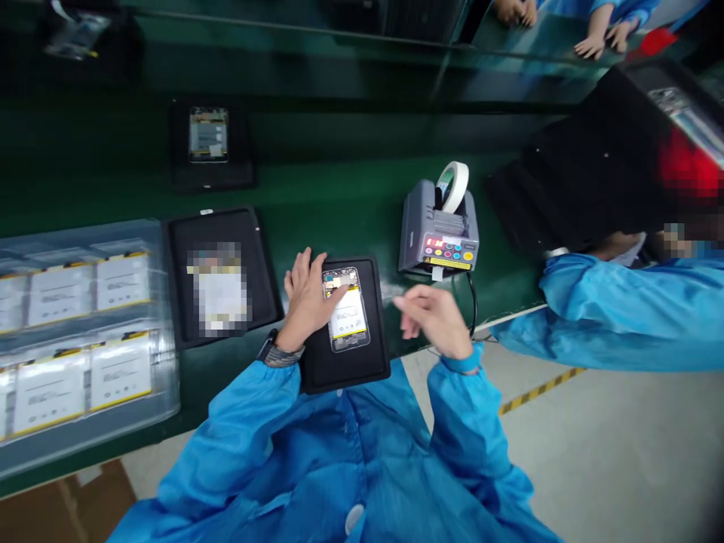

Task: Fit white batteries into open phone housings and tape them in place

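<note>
An opened phone with a white battery (348, 313) lies in a black tray (333, 369) in front of me. My left hand (308, 302) rests on the tray's left part, fingers spread, its thumb reaching over the phone's upper part. Right of the tray, above the green bench, is my right hand (433, 317); its fingers are bent together, and whatever may be between the fingertips is too small to make out. A grey tape dispenser (418, 234) with a roll of white tape (455, 187) stands beyond my right hand, with a short piece of tape sticking out at its front.
Clear plastic trays of batteries (164, 377) lie at the left. Two more black trays (263, 302) (243, 166) hold devices. At the right, a co-worker's blue sleeve (622, 317) lies near black trays (588, 158). Other people's hands (591, 45) show at the top right.
</note>
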Demonstrator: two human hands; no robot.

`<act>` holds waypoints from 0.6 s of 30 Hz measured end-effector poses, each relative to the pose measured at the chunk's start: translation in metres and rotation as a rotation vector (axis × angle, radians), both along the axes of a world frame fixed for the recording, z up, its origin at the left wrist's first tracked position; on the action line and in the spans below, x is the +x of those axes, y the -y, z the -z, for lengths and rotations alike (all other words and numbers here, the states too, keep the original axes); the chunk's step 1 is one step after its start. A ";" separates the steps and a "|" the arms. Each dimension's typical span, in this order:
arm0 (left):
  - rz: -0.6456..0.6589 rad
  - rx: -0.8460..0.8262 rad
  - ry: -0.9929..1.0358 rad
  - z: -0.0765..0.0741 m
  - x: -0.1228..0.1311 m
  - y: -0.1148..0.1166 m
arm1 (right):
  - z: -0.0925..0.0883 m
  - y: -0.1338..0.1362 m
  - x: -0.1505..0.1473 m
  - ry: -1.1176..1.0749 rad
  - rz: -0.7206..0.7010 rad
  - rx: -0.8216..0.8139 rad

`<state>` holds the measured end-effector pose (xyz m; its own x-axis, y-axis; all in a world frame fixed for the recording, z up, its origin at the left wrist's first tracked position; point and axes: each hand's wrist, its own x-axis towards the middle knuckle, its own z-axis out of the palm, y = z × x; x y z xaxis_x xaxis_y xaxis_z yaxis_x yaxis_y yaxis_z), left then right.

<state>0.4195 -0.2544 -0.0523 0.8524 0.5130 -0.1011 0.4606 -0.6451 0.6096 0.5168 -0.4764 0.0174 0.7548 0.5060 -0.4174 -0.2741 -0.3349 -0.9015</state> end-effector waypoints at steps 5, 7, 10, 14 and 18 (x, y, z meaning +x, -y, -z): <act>0.070 0.001 0.032 0.002 -0.006 -0.006 | -0.007 0.051 0.023 0.059 0.426 0.018; 0.129 0.006 0.026 0.001 -0.010 -0.011 | -0.005 0.047 0.035 0.021 0.436 0.001; 0.230 0.046 0.009 -0.001 -0.017 -0.015 | -0.003 0.034 0.043 0.001 0.440 -0.008; 0.268 0.063 -0.004 -0.001 -0.022 -0.013 | -0.004 0.028 0.041 0.014 0.473 0.004; 0.263 0.054 0.011 0.001 -0.022 -0.012 | -0.003 0.026 0.040 0.028 0.524 0.023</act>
